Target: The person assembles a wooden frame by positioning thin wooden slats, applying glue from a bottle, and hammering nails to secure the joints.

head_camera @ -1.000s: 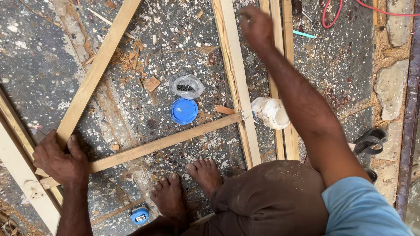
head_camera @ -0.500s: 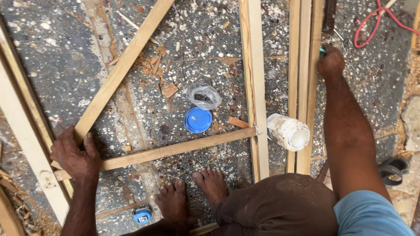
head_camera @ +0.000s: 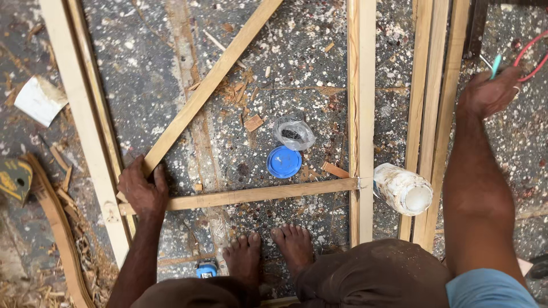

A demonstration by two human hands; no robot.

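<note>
While the left hand (head_camera: 142,191) presses flat on the wooden slats' (head_camera: 251,195) joint, the right hand (head_camera: 488,91), at two o'clock, seemingly closes on a teal tool (head_camera: 496,64); fastening looks next.

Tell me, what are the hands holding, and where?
The left hand presses on the joint where the diagonal wooden strip meets the frame. The right hand pinches a thin teal-tipped tool near its lower end.

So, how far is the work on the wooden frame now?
Done: the horizontal slat butts against the upright slat, and the diagonal slat lies across the corner. In hand: the left hand presses where diagonal and horizontal slats meet, and the right hand holds a thin teal-handled tool. Left: I see no fastener at that joint, so it looks unfixed.
</note>
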